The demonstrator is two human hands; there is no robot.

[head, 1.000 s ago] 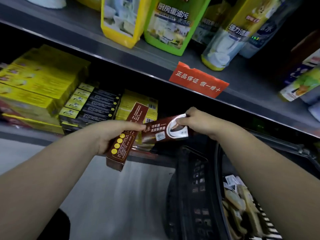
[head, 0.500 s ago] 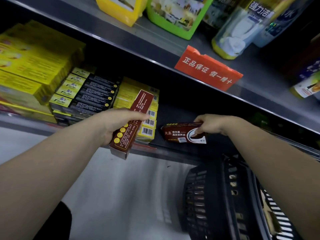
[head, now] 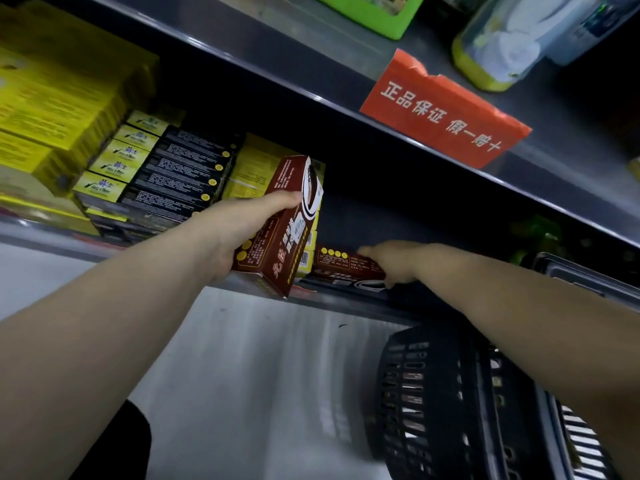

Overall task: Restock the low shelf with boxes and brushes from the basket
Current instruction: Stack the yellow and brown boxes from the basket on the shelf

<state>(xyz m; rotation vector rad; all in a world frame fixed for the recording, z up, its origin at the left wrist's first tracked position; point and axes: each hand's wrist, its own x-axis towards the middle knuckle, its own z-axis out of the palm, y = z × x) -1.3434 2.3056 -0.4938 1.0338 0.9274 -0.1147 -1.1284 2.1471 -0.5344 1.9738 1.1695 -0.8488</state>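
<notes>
My left hand point(head: 239, 230) grips a brown box point(head: 287, 233) tilted upright in front of the low shelf point(head: 346, 306). A second brown box point(head: 343, 268) lies flat on that shelf beside the yellow boxes. My right hand point(head: 394, 263) holds its right end, thumb under the front edge. The black basket point(head: 426, 393) stands on the floor at the lower right, and its contents are mostly out of view.
Stacks of yellow boxes point(head: 52, 109) and black-and-yellow boxes point(head: 162, 168) fill the left of the low shelf. A red sign point(head: 443, 109) hangs on the upper shelf edge under bottles point(head: 502, 46). Dark open shelf space lies to the right of my right hand.
My right hand has slid its brown box left along the shelf, up against the yellow boxes. My left hand has raised and turned its box more upright. The view moved closer.
</notes>
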